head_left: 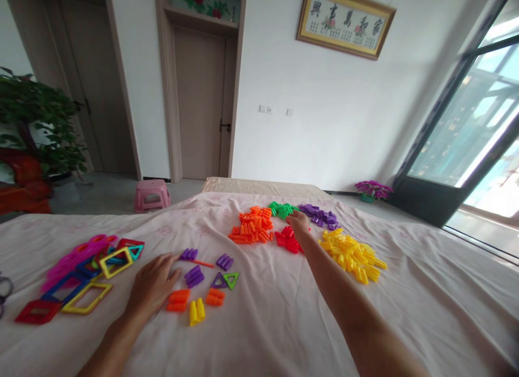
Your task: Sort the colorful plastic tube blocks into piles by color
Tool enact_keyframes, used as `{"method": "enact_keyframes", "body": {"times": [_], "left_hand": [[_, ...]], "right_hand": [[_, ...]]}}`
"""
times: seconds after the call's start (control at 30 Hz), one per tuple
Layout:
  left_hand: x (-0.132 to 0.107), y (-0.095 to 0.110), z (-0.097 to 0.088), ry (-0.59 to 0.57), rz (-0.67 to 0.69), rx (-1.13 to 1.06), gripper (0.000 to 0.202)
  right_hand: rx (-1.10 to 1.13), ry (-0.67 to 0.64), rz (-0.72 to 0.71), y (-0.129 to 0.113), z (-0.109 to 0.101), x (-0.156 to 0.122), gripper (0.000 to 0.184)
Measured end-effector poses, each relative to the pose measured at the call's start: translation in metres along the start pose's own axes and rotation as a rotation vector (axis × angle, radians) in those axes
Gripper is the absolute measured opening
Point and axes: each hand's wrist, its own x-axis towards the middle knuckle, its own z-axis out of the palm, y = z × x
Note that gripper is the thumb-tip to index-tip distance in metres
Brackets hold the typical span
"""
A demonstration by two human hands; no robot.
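My left hand lies flat and open on the pink sheet, fingers pointing at a small group of purple, orange and yellow plastic pieces. My right hand reaches far forward, fingers curled down over the red pile beside the green pile. Whether it holds a piece is hidden. Around it lie sorted piles: orange, purple and yellow.
Coloured magnetic frame tiles lie at the left of the sheet. Two small triangles sit near the loose pieces. Beyond the bed are a pink stool, a potted plant, doors and a window at right.
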Motion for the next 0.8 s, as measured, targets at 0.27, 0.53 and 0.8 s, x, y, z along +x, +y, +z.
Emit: {"method": "enact_keyframes", "body": {"times": [0.27, 0.53, 0.8], "left_hand": [[0.0, 0.003, -0.003, -0.003, -0.007, -0.022, 0.042], [0.0, 0.003, -0.005, -0.01, -0.004, -0.007, 0.043], [0.0, 0.0, -0.002, 0.008, 0.022, 0.01, 0.045]], "right_hand": [[0.066, -0.336, -0.044, 0.006, 0.048, -0.08, 0.034], [-0.392, -0.85, -0.596, -0.043, 0.075, -0.17, 0.041], [-0.506, -0.874, -0.609, -0.039, 0.074, -0.167, 0.044]]}}
